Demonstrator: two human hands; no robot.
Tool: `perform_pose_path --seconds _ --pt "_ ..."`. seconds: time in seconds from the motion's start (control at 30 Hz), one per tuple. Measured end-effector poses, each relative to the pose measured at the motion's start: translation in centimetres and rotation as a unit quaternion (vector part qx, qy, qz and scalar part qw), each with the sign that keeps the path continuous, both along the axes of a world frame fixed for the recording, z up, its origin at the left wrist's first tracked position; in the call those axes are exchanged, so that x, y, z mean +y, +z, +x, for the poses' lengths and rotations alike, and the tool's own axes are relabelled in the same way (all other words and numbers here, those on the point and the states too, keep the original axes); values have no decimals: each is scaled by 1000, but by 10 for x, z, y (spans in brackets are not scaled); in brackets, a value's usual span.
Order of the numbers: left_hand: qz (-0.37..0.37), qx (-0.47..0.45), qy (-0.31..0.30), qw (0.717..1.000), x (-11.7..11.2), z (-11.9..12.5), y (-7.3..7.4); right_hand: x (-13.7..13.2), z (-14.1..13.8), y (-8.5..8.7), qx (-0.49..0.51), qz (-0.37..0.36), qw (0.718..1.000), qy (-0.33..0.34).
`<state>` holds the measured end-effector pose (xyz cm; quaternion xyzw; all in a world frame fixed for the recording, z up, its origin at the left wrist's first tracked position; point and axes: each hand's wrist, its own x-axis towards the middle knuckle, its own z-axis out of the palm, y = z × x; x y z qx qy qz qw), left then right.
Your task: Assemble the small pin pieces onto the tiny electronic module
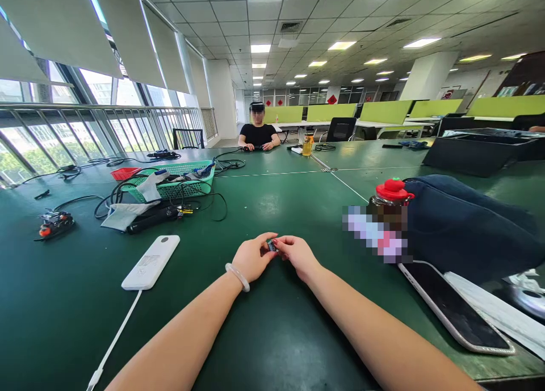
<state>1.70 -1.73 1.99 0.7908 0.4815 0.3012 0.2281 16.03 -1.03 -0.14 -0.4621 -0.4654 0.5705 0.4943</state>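
Both hands meet just above the green table (pixel 264 204), in front of me. My left hand (pixel 251 257), with a pale bangle at its wrist, pinches a small dark rectangular piece (pixel 271 246) between thumb and fingers. From the other side, my right hand (pixel 296 253) has its thumb and forefinger closed on the piece's right end. The piece has light specks on it, like a tiny circuit part, but it is too small to name for sure. Fingers cover much of it.
A white power bank (pixel 151 263) with a cable lies left of my arms. Beyond it stands a green basket (pixel 200 184) with tangled cables. To the right are a phone (pixel 455 306), a dark bag (pixel 468 226) and a red-lidded bottle (pixel 389 201). A person (pixel 258 134) sits opposite.
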Motion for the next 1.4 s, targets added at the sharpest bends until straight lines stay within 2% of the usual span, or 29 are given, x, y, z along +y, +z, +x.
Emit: perform_pose_path --seconds 0.1,0.23,0.47,0.57,0.8,0.93,1.1,1.27,1.4 --pt "-3 -2 -6 1000 -1 0 1 0 -1 -1 -31 19 999 -3" --pt "-12 -48 -18 999 0 -1 -1 1 -1 -2 -107 87 990 -11" --pt "-24 -102 -35 994 1 -1 -3 -7 -2 4 -270 212 938 -52" --pt "-23 -102 -46 993 1 -1 -3 -9 -2 5 -309 237 920 -51" --pt "10 -40 -47 998 1 -3 0 -6 5 7 -362 246 899 1" --pt "5 -28 -18 999 5 -6 0 0 15 7 -439 239 866 24" --pt "-19 -43 24 999 13 -13 -7 5 22 0 -527 191 826 56" --pt "-46 -39 35 998 15 -14 -11 3 20 1 -557 187 806 71" --pt "-59 -40 35 997 15 -14 -11 3 18 -1 -560 185 804 78"
